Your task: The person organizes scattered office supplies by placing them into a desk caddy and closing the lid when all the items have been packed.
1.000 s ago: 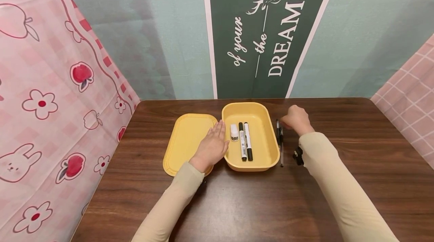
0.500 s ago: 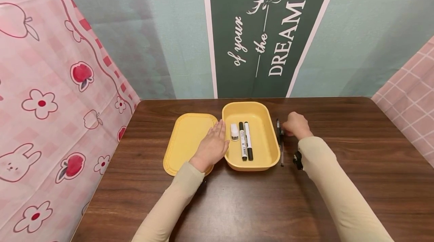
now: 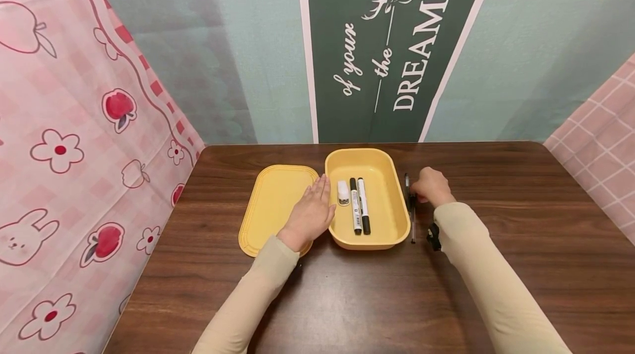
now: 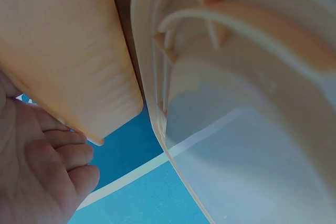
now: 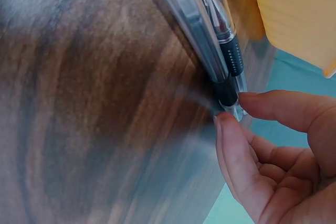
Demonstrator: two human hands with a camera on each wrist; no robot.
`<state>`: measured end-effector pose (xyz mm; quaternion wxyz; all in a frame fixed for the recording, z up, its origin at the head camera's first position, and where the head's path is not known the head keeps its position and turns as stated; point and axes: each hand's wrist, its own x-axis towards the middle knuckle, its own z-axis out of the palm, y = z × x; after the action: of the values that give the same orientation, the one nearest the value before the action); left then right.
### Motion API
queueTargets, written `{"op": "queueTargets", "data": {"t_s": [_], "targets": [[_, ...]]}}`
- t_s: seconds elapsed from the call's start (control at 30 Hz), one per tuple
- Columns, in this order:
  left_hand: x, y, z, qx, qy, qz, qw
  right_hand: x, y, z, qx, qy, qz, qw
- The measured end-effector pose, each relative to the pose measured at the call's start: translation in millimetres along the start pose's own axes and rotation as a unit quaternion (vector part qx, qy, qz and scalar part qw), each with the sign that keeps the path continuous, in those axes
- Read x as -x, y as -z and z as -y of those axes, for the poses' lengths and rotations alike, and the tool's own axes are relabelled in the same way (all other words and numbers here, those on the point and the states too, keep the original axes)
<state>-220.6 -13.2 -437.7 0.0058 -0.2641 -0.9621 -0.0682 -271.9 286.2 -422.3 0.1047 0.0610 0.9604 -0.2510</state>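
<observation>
My left hand point(image 3: 310, 210) lies with straight fingers at the left wall of a yellow box point(image 3: 402, 216). In the left wrist view its fingertips meet the box's rim. Inside the box are two black-and-white markers point(image 3: 355, 205) and a small white bottle-like item point(image 3: 343, 191). Two slim clear-and-black pens point(image 3: 413, 227) lie side by side along the box's right side. My right hand point(image 3: 431, 186) is over their far part. In the right wrist view, its thumb and forefinger pinch the end of one pen point(image 5: 227, 90); the other pen point(image 5: 231, 51) lies beside it.
A yellow lid point(image 3: 270, 205) lies on the brown wooden table point(image 3: 347, 299), left of the box and partly under my left forearm. Behind the table hangs a green cloth point(image 3: 258, 67) with printed words. Pink patterned cloth point(image 3: 74, 177) hangs at the left.
My right hand has come slightly down the view, toward me, along the pens. My left hand, the box and its contents stay where they were.
</observation>
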Motion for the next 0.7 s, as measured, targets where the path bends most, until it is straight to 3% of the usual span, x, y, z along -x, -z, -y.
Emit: {"op": "queueTargets", "data": {"t_s": [0.7], "targets": [[-0.5, -0.7, -1.0, 0.000, 0.004, 0.004, 1.0000, 2.0, -0.4, 0.9, -0.019, -0.013, 0.000, 0.9997]]}}
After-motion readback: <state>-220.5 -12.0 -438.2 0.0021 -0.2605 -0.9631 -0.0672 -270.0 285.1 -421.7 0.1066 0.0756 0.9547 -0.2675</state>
